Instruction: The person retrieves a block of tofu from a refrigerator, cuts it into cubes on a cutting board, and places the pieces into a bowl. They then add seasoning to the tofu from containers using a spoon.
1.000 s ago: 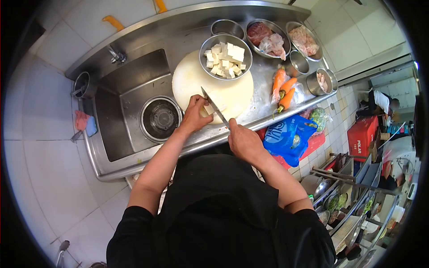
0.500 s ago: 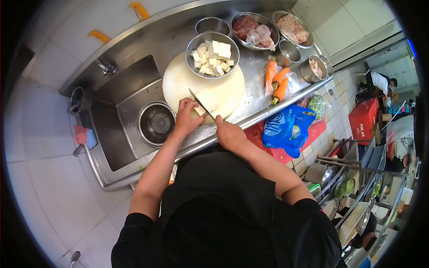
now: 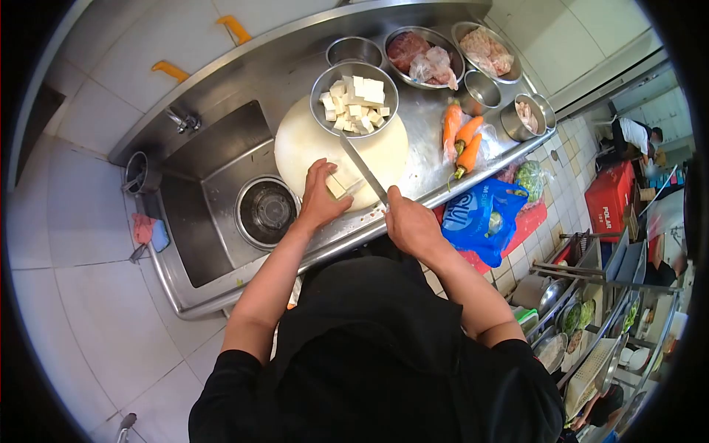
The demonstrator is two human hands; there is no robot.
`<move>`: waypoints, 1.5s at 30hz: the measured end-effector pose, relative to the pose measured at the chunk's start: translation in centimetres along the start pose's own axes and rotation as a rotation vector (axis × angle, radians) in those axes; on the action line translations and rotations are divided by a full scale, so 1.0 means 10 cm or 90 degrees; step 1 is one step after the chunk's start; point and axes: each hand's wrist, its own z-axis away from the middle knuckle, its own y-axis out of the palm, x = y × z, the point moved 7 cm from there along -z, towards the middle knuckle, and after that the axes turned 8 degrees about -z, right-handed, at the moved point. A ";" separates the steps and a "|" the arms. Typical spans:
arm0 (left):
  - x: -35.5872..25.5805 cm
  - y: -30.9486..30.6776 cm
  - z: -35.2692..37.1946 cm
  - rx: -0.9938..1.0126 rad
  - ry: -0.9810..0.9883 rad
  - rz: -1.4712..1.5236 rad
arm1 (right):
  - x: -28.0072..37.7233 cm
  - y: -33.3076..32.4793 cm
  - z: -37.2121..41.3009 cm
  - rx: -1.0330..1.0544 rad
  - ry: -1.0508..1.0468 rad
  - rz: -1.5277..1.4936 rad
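My right hand (image 3: 412, 227) grips a knife (image 3: 362, 167), its blade slanting up and left over the round white cutting board (image 3: 292, 144). The tip comes close to the rim of a steel bowl in this view. On the board's near side, my left hand (image 3: 323, 198) has its fingers around a pale block of tofu (image 3: 337, 186). The steel bowl (image 3: 319, 114) sits at the board's far edge and holds several white tofu cubes (image 3: 357, 98).
Left of the board is a sink (image 3: 193, 221) with a steel pot (image 3: 247, 230) in it. Carrots (image 3: 467, 145), a bowl of meat (image 3: 408, 50), and other steel containers stand to the right. A blue plastic bag (image 3: 473, 235) lies below the counter edge. Other people are far right.
The knife has moved right, away from my left hand, and its blade now points more steeply up. A tofu block shows at my left fingers. The whole view has shifted slightly.
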 end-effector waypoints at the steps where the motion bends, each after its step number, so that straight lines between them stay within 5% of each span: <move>1: 0.01 0.04 -0.04 0.024 -0.012 -0.011 | -0.02 0.02 0.01 0.015 0.011 0.001; 20: 0.12 0.19 -0.19 0.096 -0.041 0.010 | 0.07 0.21 -0.14 0.073 -0.050 0.056; 30: 0.18 0.24 -0.13 0.070 -0.024 0.047 | -0.40 0.75 -0.35 0.104 0.013 0.061; 45: 0.21 0.15 0.00 0.065 -0.044 0.012 | -0.18 0.33 -0.13 0.025 -0.016 0.043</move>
